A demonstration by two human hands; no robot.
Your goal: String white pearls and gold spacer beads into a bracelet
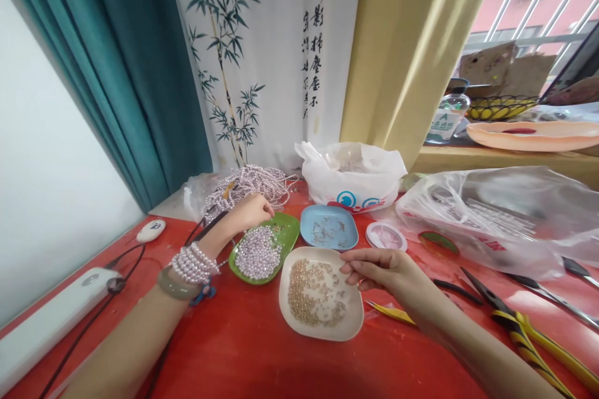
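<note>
Reaching with the left hand (250,212), fingertips drawn together, into the far end of the green dish (290,230) heaped with loose pearls (257,254). Holding the right hand (381,269) low over the right rim of the cream dish (352,318) of tiny gold beads (313,293), thumb and fingers pinching shut, though too small to tell whether either pinch is gripping a bead. Judging the pearls light, hard and slick, prone to rolling at a nudge, so best taking one singly between thumb tip and forefinger; judging the gold beads lighter still and easily scattering. Noting a blue dish (309,234) just beyond and between both hands, pearl strands (248,181) just past the left hand, and yellow-handled pliers (519,324) on the red counter (243,343) right of the right hand.
</note>
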